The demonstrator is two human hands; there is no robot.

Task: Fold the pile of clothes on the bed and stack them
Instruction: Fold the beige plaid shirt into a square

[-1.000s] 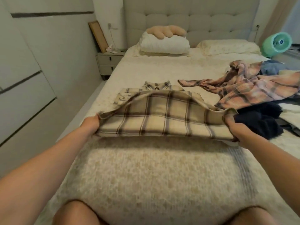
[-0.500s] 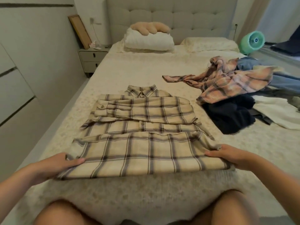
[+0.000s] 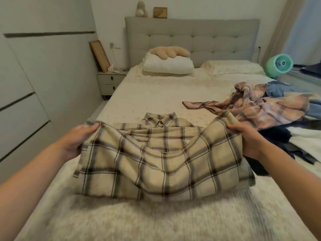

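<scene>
A beige plaid shirt (image 3: pixel 161 164) lies on the bed (image 3: pixel 156 94) in front of me, its collar pointing toward the headboard. My left hand (image 3: pixel 76 141) grips the shirt's lower left corner and my right hand (image 3: pixel 243 136) grips the lower right corner. Both corners are lifted off the bed and the hem sags between them over the upper part of the shirt. To the right lies the unfolded pile: a pink plaid shirt (image 3: pixel 260 108), a blue garment (image 3: pixel 278 89), dark clothes (image 3: pixel 274 138) and a white piece (image 3: pixel 307 141).
A white pillow (image 3: pixel 168 66) with a tan plush on it and a second pillow (image 3: pixel 232 66) lie by the grey headboard (image 3: pixel 191 35). A nightstand (image 3: pixel 109 82) stands left of the bed, wardrobe fronts (image 3: pixel 26 84) along the left wall, a green fan (image 3: pixel 279 65) at the right.
Half a second ago the shirt's hem lay flat on the bed under my hands. Now both hands have lifted the lower corners up and forward toward the collar.
</scene>
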